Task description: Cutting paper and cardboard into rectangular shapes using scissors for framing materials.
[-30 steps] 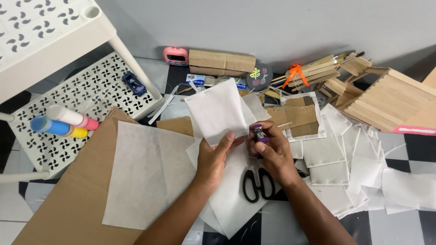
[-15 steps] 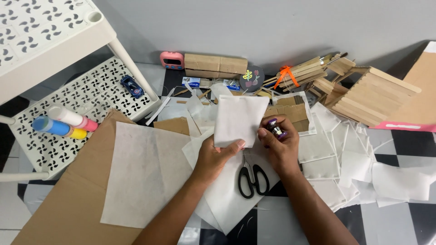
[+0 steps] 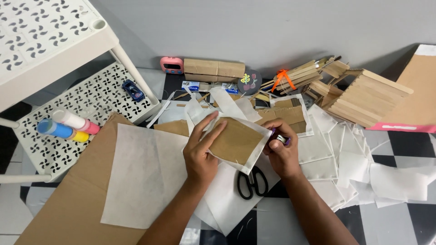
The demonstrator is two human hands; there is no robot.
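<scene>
Purple object [image 3: 278,136] mostly hidden in right hand [image 3: 281,152]
</scene>
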